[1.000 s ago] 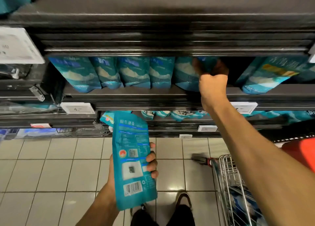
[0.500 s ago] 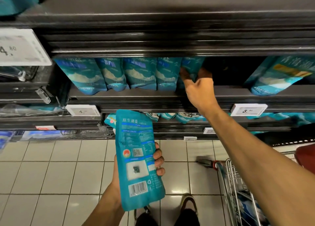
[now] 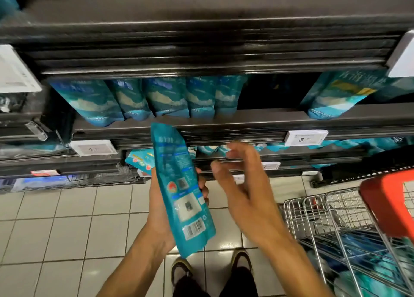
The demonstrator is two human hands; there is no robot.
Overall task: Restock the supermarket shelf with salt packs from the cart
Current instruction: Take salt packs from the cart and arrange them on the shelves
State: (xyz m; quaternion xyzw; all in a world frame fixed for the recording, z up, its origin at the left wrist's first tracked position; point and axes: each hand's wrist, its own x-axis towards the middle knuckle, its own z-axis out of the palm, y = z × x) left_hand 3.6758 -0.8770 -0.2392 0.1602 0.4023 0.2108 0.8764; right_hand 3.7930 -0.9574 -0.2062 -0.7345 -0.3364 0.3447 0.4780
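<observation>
Left hand grips salt pack; right hand beside, fingers apparently spread, blurred.

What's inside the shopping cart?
Through the wire cart, blurry blue and teal packs show, probably more salt. The red child seat covers part of it, so a count isn't possible.

Light comes from overhead and glares off the glossy floor tiles, while the shelf recesses sit in deep shadow — nearly black between the packs. The right hand is smeared by motion blur (its fingertips most). Shelf edges bow with wide-angle distortion, and the cart is soft.
</observation>
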